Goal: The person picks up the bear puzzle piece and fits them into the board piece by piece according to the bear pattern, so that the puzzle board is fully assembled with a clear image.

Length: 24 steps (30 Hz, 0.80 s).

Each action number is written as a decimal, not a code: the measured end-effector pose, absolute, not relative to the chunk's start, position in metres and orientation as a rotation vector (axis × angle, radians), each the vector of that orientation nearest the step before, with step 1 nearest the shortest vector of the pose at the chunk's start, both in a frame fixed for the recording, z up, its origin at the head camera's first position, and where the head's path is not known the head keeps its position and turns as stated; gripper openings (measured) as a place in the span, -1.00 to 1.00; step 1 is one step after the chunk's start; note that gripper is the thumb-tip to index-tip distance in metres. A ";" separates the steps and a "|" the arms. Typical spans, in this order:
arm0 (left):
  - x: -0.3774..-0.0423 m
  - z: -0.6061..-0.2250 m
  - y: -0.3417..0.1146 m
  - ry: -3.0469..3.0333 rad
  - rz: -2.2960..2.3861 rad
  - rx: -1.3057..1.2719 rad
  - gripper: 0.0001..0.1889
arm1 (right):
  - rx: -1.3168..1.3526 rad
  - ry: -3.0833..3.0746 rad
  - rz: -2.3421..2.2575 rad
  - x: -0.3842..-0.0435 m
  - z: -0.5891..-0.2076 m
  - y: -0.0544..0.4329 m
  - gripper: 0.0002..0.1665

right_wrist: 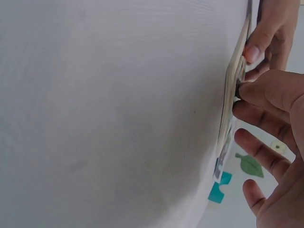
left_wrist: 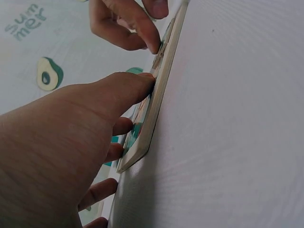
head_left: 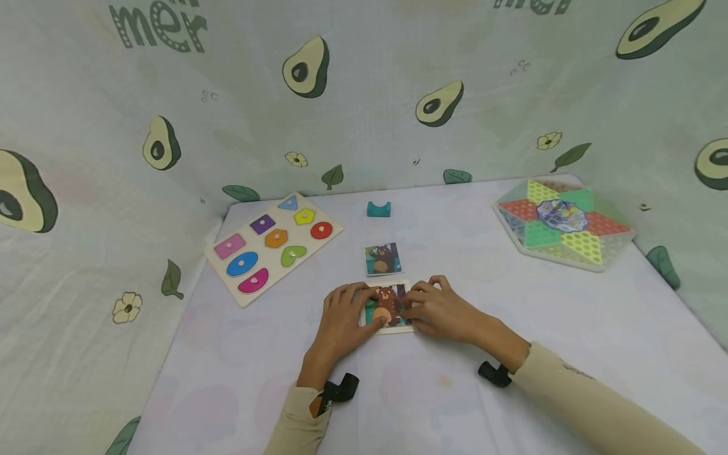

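A small wooden bear puzzle lies flat on the table between both hands, its pale frame seen edge-on in the left wrist view. My left hand holds the puzzle from its left side, the thumb on the picture and the fingers along the far edge. At the right side, my right hand pinches a puzzle piece between thumb and index finger, with the other fingers spread. The fingers hide most of that piece. Just beyond the puzzle lies a square bear picture card.
A teal stand with a curved notch sits farther back. To the left lies a wooden shape board with colourful shapes. A hexagonal star-patterned game board rests at the back right. Avocado-printed cloth hangs behind the table.
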<state>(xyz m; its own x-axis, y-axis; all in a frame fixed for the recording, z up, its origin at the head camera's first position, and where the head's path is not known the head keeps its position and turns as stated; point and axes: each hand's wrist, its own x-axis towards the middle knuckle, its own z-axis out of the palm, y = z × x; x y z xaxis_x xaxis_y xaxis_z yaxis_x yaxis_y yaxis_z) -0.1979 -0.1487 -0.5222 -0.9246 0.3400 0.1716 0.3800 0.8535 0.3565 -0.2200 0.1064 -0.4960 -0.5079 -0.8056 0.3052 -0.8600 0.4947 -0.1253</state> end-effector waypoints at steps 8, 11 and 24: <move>-0.198 -0.523 -0.145 -2.942 -0.599 -0.543 -0.45 | 1.421 -2.519 0.335 -0.214 -0.498 0.107 -0.79; -0.197 -0.525 -0.144 -2.945 -0.628 -0.538 -0.45 | 1.434 -2.535 0.310 -0.213 -0.497 0.109 -0.79; -0.197 -0.523 -0.144 -2.928 -0.591 -0.540 -0.45 | 1.440 -2.517 0.303 -0.216 -0.495 0.110 -0.80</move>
<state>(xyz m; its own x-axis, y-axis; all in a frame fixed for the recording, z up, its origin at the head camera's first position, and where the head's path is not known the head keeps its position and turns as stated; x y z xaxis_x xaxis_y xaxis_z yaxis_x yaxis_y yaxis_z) -0.1974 -0.1440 -0.5229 -0.9312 0.3216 0.1714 0.3629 0.8611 0.3560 -0.2157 0.1100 -0.4945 -0.4930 -0.8186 0.2948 -0.8652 0.4971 -0.0666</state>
